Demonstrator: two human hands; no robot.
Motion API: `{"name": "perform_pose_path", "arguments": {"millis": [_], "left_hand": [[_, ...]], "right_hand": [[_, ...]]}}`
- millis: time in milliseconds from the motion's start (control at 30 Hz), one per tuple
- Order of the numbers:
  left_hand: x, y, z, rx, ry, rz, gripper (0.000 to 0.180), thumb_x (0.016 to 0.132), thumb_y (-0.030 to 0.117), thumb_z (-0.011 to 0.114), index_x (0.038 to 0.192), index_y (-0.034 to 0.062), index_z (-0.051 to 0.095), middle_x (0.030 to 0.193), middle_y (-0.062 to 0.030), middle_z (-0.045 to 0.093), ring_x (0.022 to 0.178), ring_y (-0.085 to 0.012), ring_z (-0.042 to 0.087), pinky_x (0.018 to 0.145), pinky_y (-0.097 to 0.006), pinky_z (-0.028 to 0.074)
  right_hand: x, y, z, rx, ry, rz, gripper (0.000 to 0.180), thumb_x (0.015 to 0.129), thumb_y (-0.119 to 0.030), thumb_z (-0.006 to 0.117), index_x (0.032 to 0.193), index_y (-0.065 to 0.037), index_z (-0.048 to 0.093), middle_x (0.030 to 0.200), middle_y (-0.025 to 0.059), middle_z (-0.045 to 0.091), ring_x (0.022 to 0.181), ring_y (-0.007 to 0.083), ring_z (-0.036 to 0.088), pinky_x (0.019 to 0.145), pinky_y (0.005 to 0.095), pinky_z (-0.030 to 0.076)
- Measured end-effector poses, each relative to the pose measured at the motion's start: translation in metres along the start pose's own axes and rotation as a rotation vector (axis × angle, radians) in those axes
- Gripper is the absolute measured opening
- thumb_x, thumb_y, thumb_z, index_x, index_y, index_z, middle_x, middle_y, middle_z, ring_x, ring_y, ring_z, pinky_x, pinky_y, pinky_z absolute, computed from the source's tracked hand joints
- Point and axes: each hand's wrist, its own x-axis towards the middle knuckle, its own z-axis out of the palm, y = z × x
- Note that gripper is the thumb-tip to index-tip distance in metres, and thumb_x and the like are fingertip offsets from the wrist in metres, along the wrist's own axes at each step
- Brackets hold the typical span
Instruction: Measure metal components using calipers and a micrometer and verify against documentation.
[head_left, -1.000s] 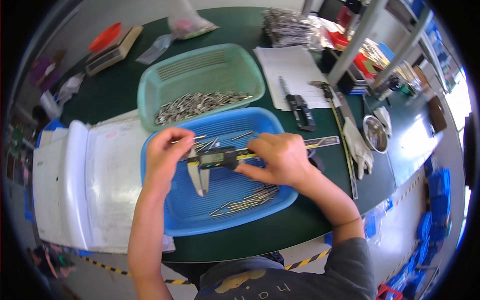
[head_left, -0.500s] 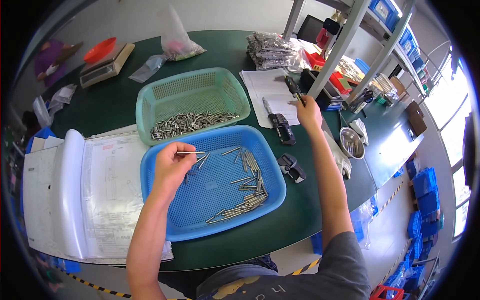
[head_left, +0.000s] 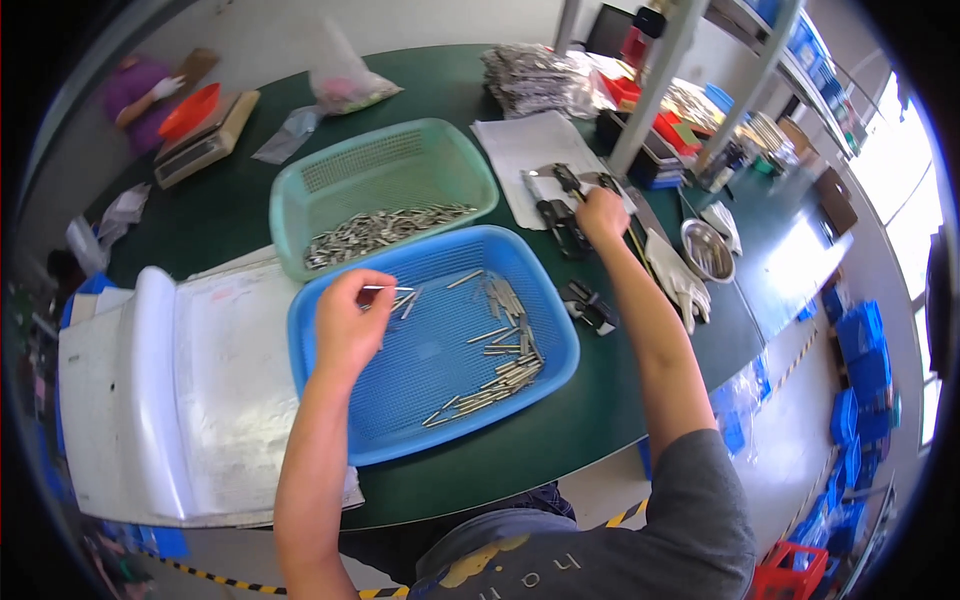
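My left hand (head_left: pixel 350 325) pinches a thin metal pin (head_left: pixel 392 289) above the left side of a blue mesh basket (head_left: pixel 420 440). Loose metal pins (head_left: pixel 510 372) lie along that basket's right and front sides. Out to the right, my right hand (head_left: pixel 603 215) is closed on a slim dark hand tool (head_left: pixel 568 181) above white paper sheets (head_left: pixel 510 140); blur hides its exact kind. A micrometer (head_left: pixel 556 222) lies just left of this hand. Behind the blue basket, a green basket (head_left: pixel 465 160) holds a heap of short metal parts (head_left: pixel 375 232).
A sleeved drawing folder (head_left: pixel 235 370) lies at left. A black-framed gauge (head_left: pixel 590 308) sits right of the blue basket, near white gloves (head_left: pixel 675 275) and a metal bowl (head_left: pixel 708 250). Shelf posts (head_left: pixel 655 90) rise at right. Beyond a scale (head_left: pixel 205 140) stands another person (head_left: pixel 135 100).
My right hand has come down and slightly left with the dark tool, toward the micrometer. My left hand still holds the pin over the blue basket. The view has shifted slightly.
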Motion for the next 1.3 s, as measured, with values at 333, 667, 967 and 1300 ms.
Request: {"name": "perform_pose_path", "arguments": {"millis": [333,667,967,1300], "left_hand": [[-0.001,-0.002,0.002,0.155,0.003,0.053,0.016,0.081,0.017,0.066,0.086,0.0021,0.067,0.079,-0.0130,0.065,0.071,-0.0266,0.063,0.065,-0.037,0.049],[0.000,-0.005,0.013,0.125,-0.017,-0.019,0.018,0.087,0.018,0.057,0.089,0.0018,0.063,0.095,-0.0176,0.064,0.089,-0.0352,0.061,0.078,-0.043,0.047],[0.000,0.006,0.015,0.034,-0.086,-0.046,0.020,0.090,0.019,0.055,0.094,-0.0007,0.059,0.094,-0.0191,0.064,0.090,-0.0364,0.061,0.079,-0.044,0.047],[-0.004,0.016,0.008,-0.006,-0.131,0.012,0.021,0.089,0.019,0.056,0.092,-0.0010,0.059,0.091,-0.0196,0.065,0.087,-0.0360,0.062,0.077,-0.044,0.048]], "right_hand": [[-0.049,0.043,-0.046,0.151,-0.035,-0.354,0.025,0.076,-0.027,0.066,0.087,-0.005,0.069,0.083,0.0144,0.068,0.078,0.0311,0.065,0.069,0.0412,0.051],[-0.115,0.055,-0.070,0.158,-0.352,-0.521,0.048,0.061,-0.014,0.074,0.105,-0.001,0.065,0.088,0.0139,0.065,0.076,0.0253,0.064,0.072,0.0348,0.050],[-0.143,0.047,-0.107,-0.161,-0.204,-0.557,0.038,0.065,-0.006,0.067,0.101,-0.006,0.055,0.095,0.0180,0.062,0.092,0.0393,0.060,0.079,0.0444,0.048],[-0.146,0.031,-0.085,0.022,-0.183,-0.304,0.036,0.083,-0.033,0.064,0.072,0.000,0.065,0.062,0.0134,0.061,0.061,0.0286,0.061,0.059,0.0413,0.046]]}}
